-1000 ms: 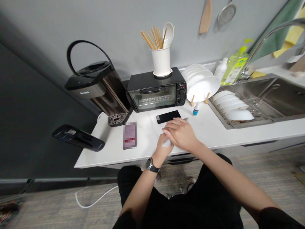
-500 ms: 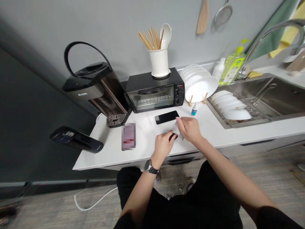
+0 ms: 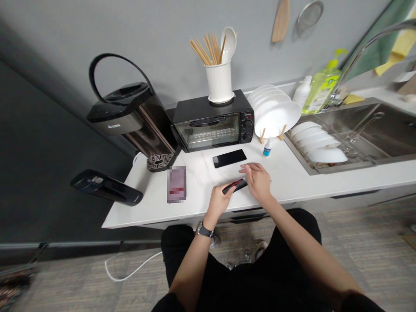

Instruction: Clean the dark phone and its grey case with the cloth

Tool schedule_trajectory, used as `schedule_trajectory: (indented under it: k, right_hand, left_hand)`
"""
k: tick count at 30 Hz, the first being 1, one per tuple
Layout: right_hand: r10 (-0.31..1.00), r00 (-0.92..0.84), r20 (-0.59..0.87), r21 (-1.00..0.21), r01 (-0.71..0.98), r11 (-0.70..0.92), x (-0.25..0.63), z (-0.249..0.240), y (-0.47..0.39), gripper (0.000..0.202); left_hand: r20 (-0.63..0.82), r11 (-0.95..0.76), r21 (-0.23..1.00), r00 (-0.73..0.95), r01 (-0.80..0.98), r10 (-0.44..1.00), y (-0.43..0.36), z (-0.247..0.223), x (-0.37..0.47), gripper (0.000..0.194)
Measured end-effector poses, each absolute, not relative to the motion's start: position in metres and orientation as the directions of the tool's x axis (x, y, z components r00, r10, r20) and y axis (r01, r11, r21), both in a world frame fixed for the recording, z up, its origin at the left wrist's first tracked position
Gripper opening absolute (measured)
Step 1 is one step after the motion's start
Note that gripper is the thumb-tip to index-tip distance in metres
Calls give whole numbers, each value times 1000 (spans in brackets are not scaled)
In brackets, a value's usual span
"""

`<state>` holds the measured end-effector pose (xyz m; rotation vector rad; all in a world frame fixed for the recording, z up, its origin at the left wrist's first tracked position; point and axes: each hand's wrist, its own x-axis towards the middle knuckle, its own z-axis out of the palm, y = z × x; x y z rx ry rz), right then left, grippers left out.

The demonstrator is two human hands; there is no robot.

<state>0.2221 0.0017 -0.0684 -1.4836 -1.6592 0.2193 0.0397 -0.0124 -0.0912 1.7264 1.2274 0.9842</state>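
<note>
My left hand (image 3: 220,199), with a watch on its wrist, is closed around one end of a small flat black object (image 3: 235,186) with red detail, held low over the counter's front. My right hand (image 3: 258,180) hovers just right of that object, its fingers bent toward the palm. Whatever may be inside those fingers is hidden. A black smartphone (image 3: 229,158) lies flat behind both hands. Beyond my right hand stands a small bottle (image 3: 267,148) with a blue label. To the left lies a blurred-out purplish rectangular item (image 3: 177,184).
A toaster oven (image 3: 212,128) bears a white utensil holder (image 3: 219,82). Left of it are a black water dispenser (image 3: 130,117) and a dark flask (image 3: 105,188) leaning over the counter's edge. Racked plates (image 3: 276,117) and a sink (image 3: 367,160) with bowls (image 3: 320,145) are right.
My right hand has drawn away from my left, and the white tissue-like piece between them is no longer clearly visible. More of the black object now shows. The view has shifted slightly.
</note>
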Motion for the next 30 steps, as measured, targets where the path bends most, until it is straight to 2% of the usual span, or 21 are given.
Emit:
schedule_trajectory:
  k: [3,8,11,17,21,23,25,27,30]
  right_hand:
    - [842,-36,539,-450,833,324,202,-61,-3,47]
    - [823,-218,524,-377,807,454,218,-62,0,40]
    - [802,-268,534,-409,748,522,250,-68,4,47]
    - [837,-191,513,-632,576,519,281,-81,2,37]
    - [790,88,607,-686,560,465,270,-65,-3,43]
    - [766,138,628,-694,546,470,267,-57,-2,46]
    - [788,-3,616,-634,592,498,264,-54,0,45]
    - [812,-157,562,-522,694,495,257,-57,0,42]
    - [823,-201,531,-372,817,440,227,-64,-10,37]
  left_hand:
    - [146,-228,907,242,354,959,-11,-91,39,23]
    - [168,-253,904,258,345,952,-12,-93,37,27]
    - [168,-242,911,237,333,957,-12,-93,37,28]
    - [180,-255,918,254,305,950,-13,-91,37,26]
    - [175,-253,902,240,349,955,-16,-93,36,24]
    - [184,-262,896,236,359,954,-16,-94,36,23]
    - [196,-275,897,246,345,949,-16,-94,36,23]
    - [199,-282,898,259,338,945,-16,-94,37,24]
    - [205,-306,858,271,413,941,-14,-97,38,22]
